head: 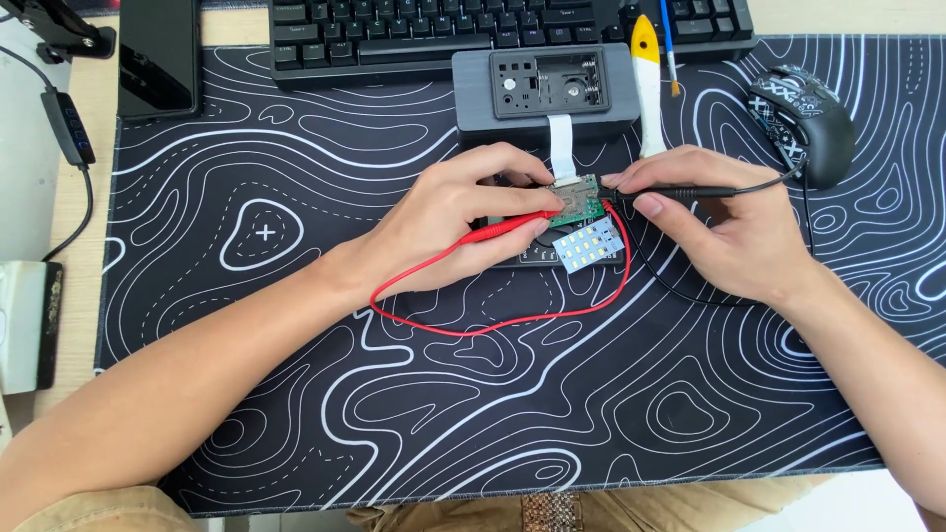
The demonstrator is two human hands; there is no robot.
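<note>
Two bare hands press a red and a black test probe against a small green circuit board.

The left hand (463, 212) has its grip closed around the slim red plastic probe (507, 229), whose tip meets the left edge of the small green circuit board (575, 200); the thin red lead (493, 325) loops away below that grip across the black mat with white contour lines (296, 296) covering the tabletop. The right hand (724, 227) has its grip closed on the slim black probe (680, 192), its tip touching the board's right edge. The board sits between the two grips, with a small white panel of square LEDs (588, 244) just below it and a white flat ribbon cable (561, 143) rising above it to a grey rectangular plastic housing (473, 99). Beyond the right grip lies a black patterned computer mouse (803, 118).
</note>
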